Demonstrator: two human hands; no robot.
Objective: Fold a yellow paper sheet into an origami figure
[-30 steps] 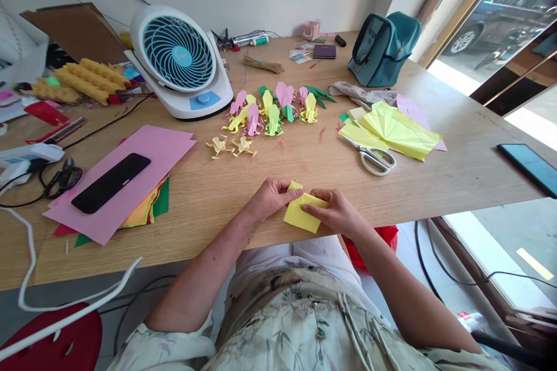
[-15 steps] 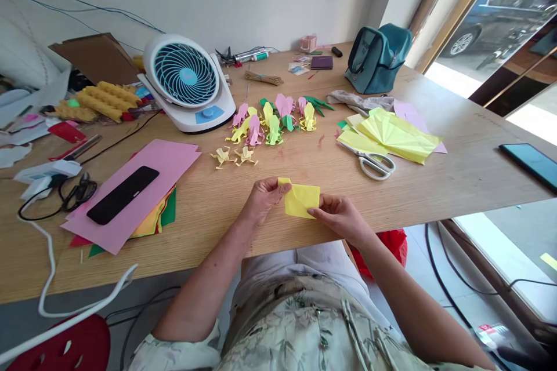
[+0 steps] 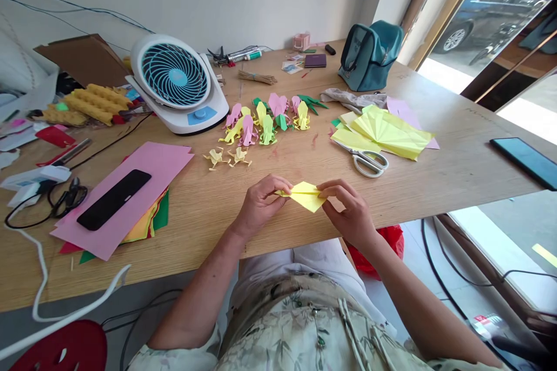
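A folded piece of yellow paper (image 3: 308,197), now a diamond shape with a crease across it, is held just above the near part of the table. My left hand (image 3: 262,203) pinches its left corner between thumb and fingers. On the opposite corner, my right hand (image 3: 349,208) grips with thumb and fingertips. Beyond my hands stand several folded paper figures in pink, yellow and green, such as a pink one (image 3: 248,131). Two small cream paper figures, one of them here (image 3: 239,156), sit closer to my left hand.
White-handled scissors (image 3: 369,163) lie beside crumpled yellow paper (image 3: 394,132) on the right. A black phone-like object (image 3: 114,199) rests on pink sheets (image 3: 163,165) at left. Behind are a fan (image 3: 178,84) and a teal bag (image 3: 372,57). A phone (image 3: 526,161) lies at far right.
The yellow paper has gone from a flat rectangle to a diamond with a crease showing. My right hand has risen to its right corner. The view has shifted slightly right.
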